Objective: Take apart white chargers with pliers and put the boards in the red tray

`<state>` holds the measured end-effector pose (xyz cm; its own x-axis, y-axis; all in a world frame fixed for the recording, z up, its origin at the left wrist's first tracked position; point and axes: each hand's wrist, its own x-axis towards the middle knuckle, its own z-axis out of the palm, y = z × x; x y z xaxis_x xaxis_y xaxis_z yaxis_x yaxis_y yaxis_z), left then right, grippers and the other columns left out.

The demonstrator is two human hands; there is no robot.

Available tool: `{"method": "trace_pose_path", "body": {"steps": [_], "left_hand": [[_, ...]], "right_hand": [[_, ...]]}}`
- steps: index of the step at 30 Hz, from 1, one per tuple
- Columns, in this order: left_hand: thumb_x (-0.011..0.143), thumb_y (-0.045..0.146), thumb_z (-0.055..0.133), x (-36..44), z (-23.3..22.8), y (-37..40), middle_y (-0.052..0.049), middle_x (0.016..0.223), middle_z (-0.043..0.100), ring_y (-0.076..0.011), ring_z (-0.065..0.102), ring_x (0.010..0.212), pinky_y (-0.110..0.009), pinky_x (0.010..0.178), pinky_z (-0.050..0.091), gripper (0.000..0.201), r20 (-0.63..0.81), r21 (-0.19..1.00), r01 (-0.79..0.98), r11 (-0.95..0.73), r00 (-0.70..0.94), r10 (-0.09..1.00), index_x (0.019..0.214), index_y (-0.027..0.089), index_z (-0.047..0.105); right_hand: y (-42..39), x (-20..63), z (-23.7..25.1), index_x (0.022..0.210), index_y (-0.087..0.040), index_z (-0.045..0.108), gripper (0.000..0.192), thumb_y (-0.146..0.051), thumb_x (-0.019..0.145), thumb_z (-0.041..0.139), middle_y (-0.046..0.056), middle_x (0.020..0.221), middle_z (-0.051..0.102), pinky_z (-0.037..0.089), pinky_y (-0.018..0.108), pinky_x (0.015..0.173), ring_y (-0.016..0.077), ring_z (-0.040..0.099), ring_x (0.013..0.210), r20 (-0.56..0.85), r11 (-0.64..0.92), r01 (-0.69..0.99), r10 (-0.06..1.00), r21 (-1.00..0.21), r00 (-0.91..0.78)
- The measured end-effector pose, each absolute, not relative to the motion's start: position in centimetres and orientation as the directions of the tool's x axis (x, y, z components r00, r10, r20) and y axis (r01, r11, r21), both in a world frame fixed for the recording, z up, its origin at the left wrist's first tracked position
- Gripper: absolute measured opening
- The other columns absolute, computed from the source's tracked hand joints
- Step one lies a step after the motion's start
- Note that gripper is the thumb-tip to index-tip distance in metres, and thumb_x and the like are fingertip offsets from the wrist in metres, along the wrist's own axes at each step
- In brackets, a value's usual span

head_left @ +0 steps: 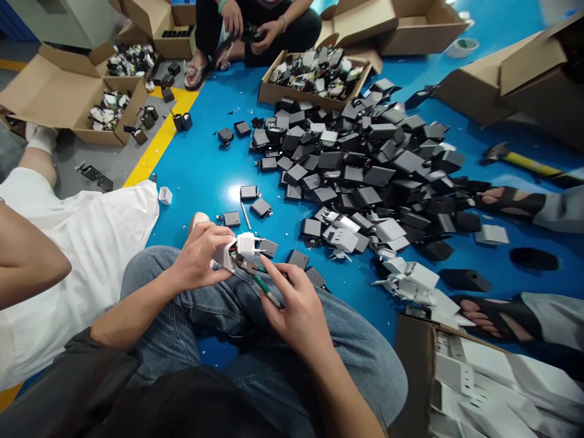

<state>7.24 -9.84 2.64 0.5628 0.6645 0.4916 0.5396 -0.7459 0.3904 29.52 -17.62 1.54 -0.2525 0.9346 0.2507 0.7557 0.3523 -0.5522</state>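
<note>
White charger btwn both hands

white charger; blue floor; yellow stripe

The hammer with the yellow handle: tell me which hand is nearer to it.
Right. The right hand lies on that side of the lap, though far from the hammer; the left hand sits farther left, gripping the white charger.
</note>
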Motion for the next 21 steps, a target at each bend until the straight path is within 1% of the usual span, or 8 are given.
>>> {"method": "trace_pose_path", "body": {"steps": [3, 10, 15, 21], "left_hand": [[0.073, 0.024, 0.070, 7.10, 2.66, -9.82, -0.009, 0.115, 0.062, -0.0247, 0.055, 0.106, -0.043, 0.092, 0.041, 0.054, 0.474, 0.370, 0.543, -0.754, 0.588, 0.656, 0.118, 0.023, 0.040], [0.070, 0.019, 0.069, 7.21, 2.75, -9.76, -0.007, 0.114, 0.062, -0.0245, 0.052, 0.105, -0.043, 0.092, 0.041, 0.055, 0.472, 0.393, 0.556, -0.732, 0.562, 0.680, 0.117, 0.023, 0.041], [0.074, 0.020, 0.067, 7.05, 2.60, -9.79, -0.010, 0.117, 0.060, -0.0258, 0.051, 0.109, -0.044, 0.094, 0.042, 0.053, 0.438, 0.331, 0.561, -0.759, 0.621, 0.650, 0.120, 0.022, 0.040], [0.075, 0.022, 0.066, 6.96, 2.35, -10.02, -0.011, 0.121, 0.059, -0.0273, 0.049, 0.112, -0.046, 0.096, 0.041, 0.051, 0.396, 0.274, 0.585, -0.764, 0.655, 0.644, 0.122, 0.024, 0.043]], "right_hand": [[-17.66, 29.67, 1.42, 0.137, -0.019, 0.047, 0.052, -0.018, 0.085, 0.050, 0.012, 0.105, 0.055, 0.051, 0.039, 0.079, 0.0246, 0.054, 0.093, 0.245, 0.356, 0.766, 0.933, -0.535, -0.263], [-17.73, 29.64, 1.60, 0.139, -0.019, 0.045, 0.052, -0.020, 0.087, 0.049, 0.013, 0.107, 0.056, 0.050, 0.038, 0.080, 0.0251, 0.055, 0.098, 0.207, 0.325, 0.752, 0.946, -0.574, -0.250], [-17.73, 29.46, 1.72, 0.134, -0.017, 0.049, 0.049, -0.019, 0.085, 0.048, 0.013, 0.105, 0.056, 0.050, 0.038, 0.078, 0.0249, 0.055, 0.095, 0.206, 0.326, 0.767, 0.945, -0.553, -0.253], [-18.03, 29.35, 1.70, 0.128, -0.017, 0.052, 0.047, -0.015, 0.082, 0.047, 0.010, 0.098, 0.058, 0.049, 0.034, 0.075, 0.0226, 0.056, 0.089, 0.140, 0.295, 0.786, 0.955, -0.543, -0.262]]}}
